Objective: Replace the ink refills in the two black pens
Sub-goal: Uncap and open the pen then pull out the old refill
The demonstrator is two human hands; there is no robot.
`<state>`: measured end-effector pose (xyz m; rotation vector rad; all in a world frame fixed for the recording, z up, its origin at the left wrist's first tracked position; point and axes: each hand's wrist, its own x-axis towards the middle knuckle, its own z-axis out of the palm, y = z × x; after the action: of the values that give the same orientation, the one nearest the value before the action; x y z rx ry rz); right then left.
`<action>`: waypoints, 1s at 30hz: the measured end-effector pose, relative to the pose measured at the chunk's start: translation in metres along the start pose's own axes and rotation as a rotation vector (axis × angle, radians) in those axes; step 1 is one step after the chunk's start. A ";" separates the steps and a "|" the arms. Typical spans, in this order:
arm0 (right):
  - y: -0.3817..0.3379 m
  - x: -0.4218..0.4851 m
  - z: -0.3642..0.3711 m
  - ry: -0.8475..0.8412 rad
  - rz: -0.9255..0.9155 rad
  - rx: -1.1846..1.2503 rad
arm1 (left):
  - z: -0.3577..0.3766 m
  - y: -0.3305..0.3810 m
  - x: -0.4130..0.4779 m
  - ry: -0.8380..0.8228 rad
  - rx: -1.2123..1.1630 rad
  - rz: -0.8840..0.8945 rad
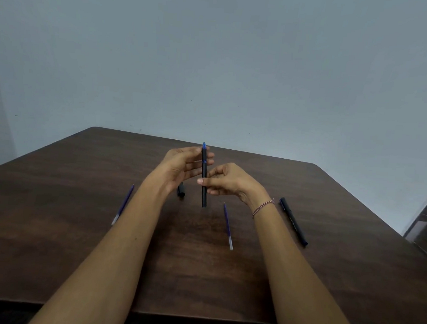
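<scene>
Both hands, left hand point(182, 163) and right hand point(227, 179), are gripping an upright, blue-tipped black pen point(203, 176) at frame centre.

Both hands point(201, 172) hold one black pen point(203, 179) upright — above the table point(74, 253).

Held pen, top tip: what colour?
Blue, on a black pen pinched by the right hand; left hand steadies it. Head view.
</scene>
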<state>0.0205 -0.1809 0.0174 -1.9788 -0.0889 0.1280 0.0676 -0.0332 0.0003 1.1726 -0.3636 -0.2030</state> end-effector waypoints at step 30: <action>0.001 0.003 0.000 -0.003 0.011 -0.008 | -0.002 0.001 0.000 0.024 -0.032 0.023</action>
<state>0.0233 -0.1806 0.0166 -1.9875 -0.0808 0.1373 0.0679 -0.0311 0.0006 1.1384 -0.3516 -0.1741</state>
